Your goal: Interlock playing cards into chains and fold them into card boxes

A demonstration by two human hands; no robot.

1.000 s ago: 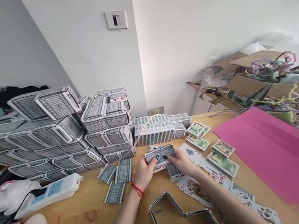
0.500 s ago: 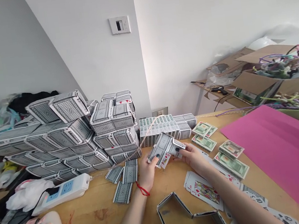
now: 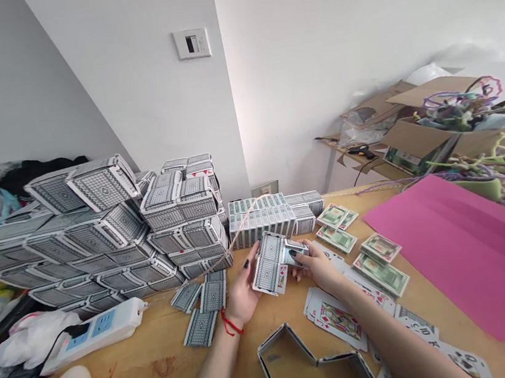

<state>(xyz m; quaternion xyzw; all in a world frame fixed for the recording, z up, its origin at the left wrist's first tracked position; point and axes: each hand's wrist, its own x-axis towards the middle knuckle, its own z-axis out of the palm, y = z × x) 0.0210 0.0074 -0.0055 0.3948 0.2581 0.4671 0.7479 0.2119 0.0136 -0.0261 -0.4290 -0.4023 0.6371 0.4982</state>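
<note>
My left hand (image 3: 243,295), a red string bracelet at its wrist, grips a joined piece of playing cards (image 3: 269,264) by its left edge. Grey patterned backs face up on that piece, and a red-suited card face shows along its lower right. On the other side, my right hand (image 3: 319,268) pinches a folded card part (image 3: 294,251) at the piece's right edge, thumb on top. Its other fingers are partly hidden beneath. Below both hands stands an angular frame of folded cards (image 3: 296,344). Face-up playing cards (image 3: 339,320) lie under and beside my right forearm.
Stacked card blocks (image 3: 103,184) rise at the left. Loose cards (image 3: 200,327) lie beside my left wrist. Card packs (image 3: 382,274) and a pink sheet (image 3: 466,260) are at the right. A power strip (image 3: 99,334) sits left; a glue gun (image 3: 362,151) lies beyond.
The held cards have turned more upright. My left thumb has shifted from their face to the left edge, and my right fingers now pinch the folded part. The view has swung slightly right.
</note>
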